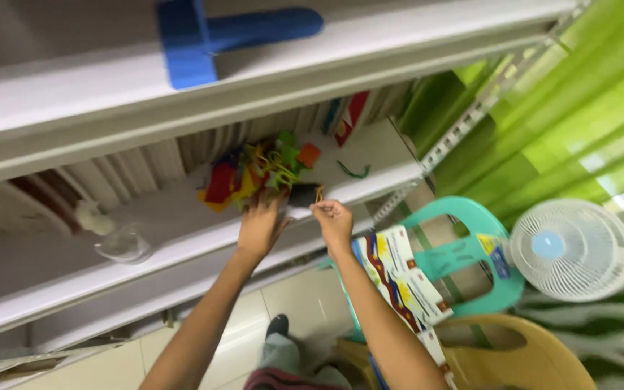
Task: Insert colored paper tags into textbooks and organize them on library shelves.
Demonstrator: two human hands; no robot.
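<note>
Left hand (260, 227), fingers spread, presses the colourful toy pile (258, 173) on the shelf (182, 217); at its 3 o'clock, right hand (334, 220) pinches a yellow ring (319, 193). Lifting slowly should avoid snags.

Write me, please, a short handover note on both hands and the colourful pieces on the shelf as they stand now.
Left hand: fingers spread, resting on the near edge of the pile of colourful plastic pieces.
Right hand: pinching a small yellow-orange piece just beside the pile.
The pile lies on the middle white shelf; one green piece lies apart to its right.
Done: one piece picked up. Left: the pile is unsorted.
</note>
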